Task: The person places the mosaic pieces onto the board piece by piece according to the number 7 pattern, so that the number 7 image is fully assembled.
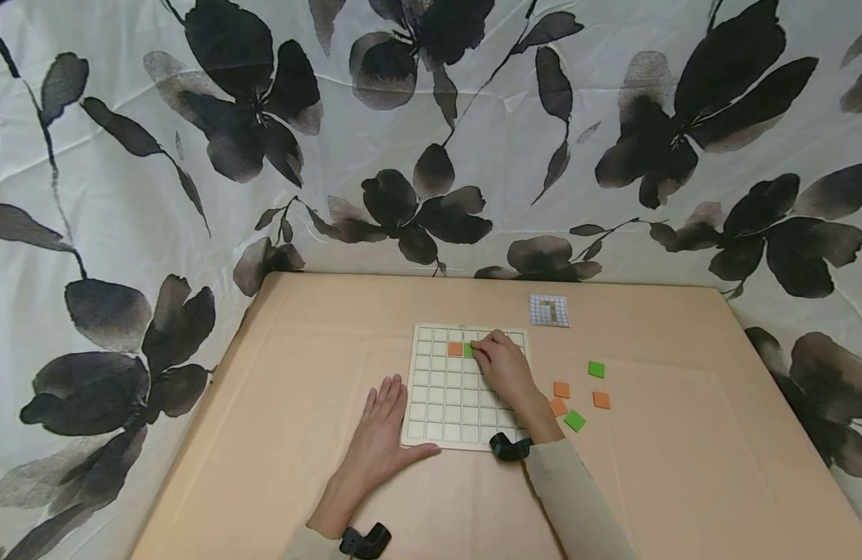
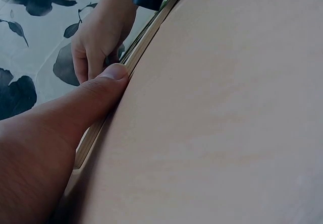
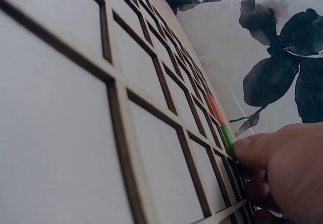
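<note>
A white board with a raised pale grid lies on the table, and my left hand steadies its lower left corner. The fingers of that hand are straight along the left side. In the left wrist view its thumb presses the board's wooden edge. Near the board's top, my right hand pinches a small green square tile at a cell, its far part hidden by the fingertips. Directly left of it sits an orange square tile in the grid. The right wrist view shows the thumb against the green tile.
Right of the board lie several loose tiles, among them a green tile, an orange tile and another green tile. A small printed grid card is behind the board. Floral cloth hangs beyond the table.
</note>
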`<state>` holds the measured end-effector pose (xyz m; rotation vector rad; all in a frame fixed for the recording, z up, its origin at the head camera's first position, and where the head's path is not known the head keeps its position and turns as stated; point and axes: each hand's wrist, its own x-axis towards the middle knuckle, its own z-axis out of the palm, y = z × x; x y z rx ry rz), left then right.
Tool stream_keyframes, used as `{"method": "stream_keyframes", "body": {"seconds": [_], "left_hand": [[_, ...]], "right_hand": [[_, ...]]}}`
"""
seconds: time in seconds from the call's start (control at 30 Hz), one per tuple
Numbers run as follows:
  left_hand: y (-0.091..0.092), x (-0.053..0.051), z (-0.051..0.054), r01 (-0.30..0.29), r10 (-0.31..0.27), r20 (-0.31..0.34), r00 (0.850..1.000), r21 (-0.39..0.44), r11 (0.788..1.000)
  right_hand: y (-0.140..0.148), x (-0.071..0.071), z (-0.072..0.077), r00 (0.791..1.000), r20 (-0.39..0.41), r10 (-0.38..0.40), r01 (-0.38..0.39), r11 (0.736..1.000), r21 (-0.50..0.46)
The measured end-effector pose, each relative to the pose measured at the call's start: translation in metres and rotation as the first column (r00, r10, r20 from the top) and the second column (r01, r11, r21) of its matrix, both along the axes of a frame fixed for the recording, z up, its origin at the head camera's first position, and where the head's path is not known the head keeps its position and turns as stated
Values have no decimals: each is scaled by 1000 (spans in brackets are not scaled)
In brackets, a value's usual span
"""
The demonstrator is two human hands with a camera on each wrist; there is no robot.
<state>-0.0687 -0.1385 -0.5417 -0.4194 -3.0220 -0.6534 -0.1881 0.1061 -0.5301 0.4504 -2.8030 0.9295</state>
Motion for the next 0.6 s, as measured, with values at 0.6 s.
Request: {"method": "stream_keyframes", "body": {"seconds": [0.6], "left_hand": [[0,2,2,1,-1,-4,1000,18,1000]], "right_hand": [[-1,3,6,997,75,-25,25,1000,6]]}}
